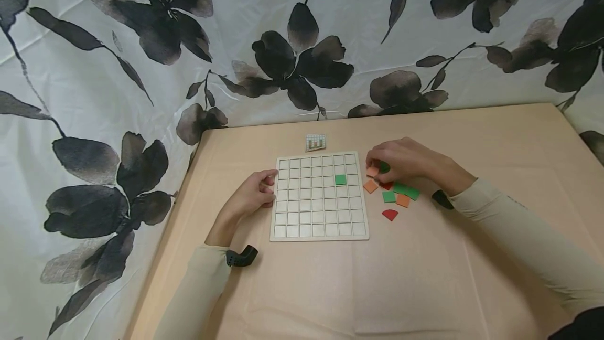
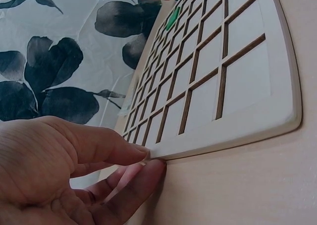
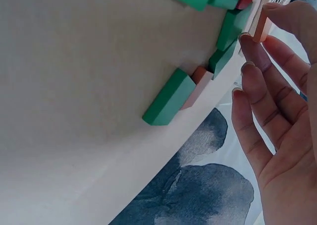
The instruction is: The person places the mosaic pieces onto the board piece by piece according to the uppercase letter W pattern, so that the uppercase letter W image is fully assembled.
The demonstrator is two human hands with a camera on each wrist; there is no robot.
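My right hand pinches a small orange square tile between thumb and forefinger, its other fingers spread in the right wrist view. Below it, right of the board, lie loose pieces: an orange tile, a green square, another orange tile and a red rounded wedge. A white grid board lies flat on the table, one green square in a cell towards its upper right. At the board's left edge rests my left hand, fingers loosely bent, fingertips right at the rim.
A small card with a printed grid pattern stands just beyond the board's far edge. The light wood table ends at the back and left against a white flowered cloth. Dark wrist devices sit on both forearms.
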